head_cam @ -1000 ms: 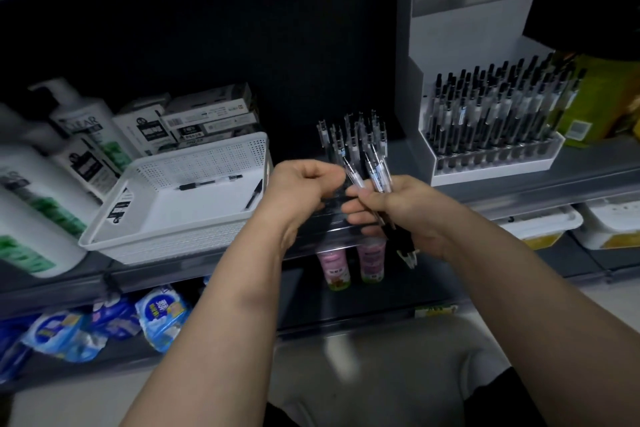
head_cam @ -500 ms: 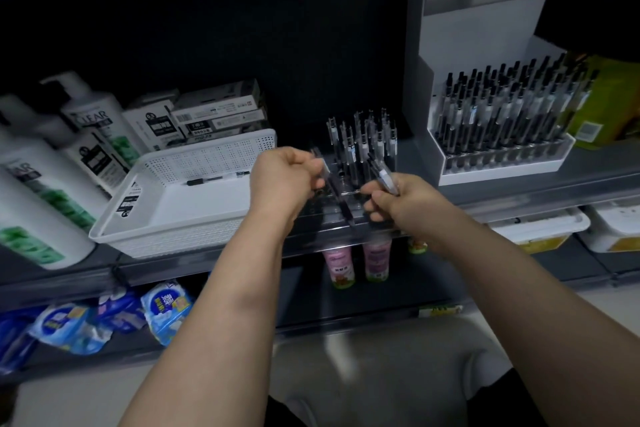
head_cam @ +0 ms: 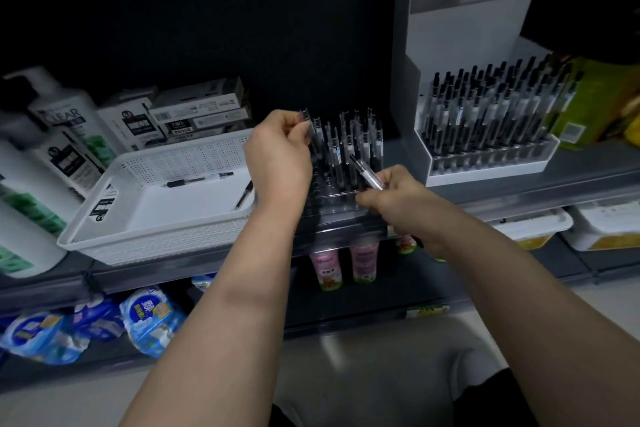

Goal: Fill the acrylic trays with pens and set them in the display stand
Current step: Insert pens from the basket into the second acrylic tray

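The left hand (head_cam: 277, 158) pinches the top of a pen (head_cam: 307, 123), held upright, seemingly over the left rear corner of the clear acrylic tray (head_cam: 332, 206). The tray sits on the shelf (head_cam: 519, 191) between a white basket (head_cam: 156, 163) and the display stand (head_cam: 457, 28). The right hand (head_cam: 398, 199) grips a second pen (head_cam: 367, 177), tilted, above the tray's front right. Several pens (head_cam: 349, 146) stand in the tray's back rows. Black pens (head_cam: 485, 107) fill the stand's front. Two loose pens (head_cam: 199, 178) lie in the basket.
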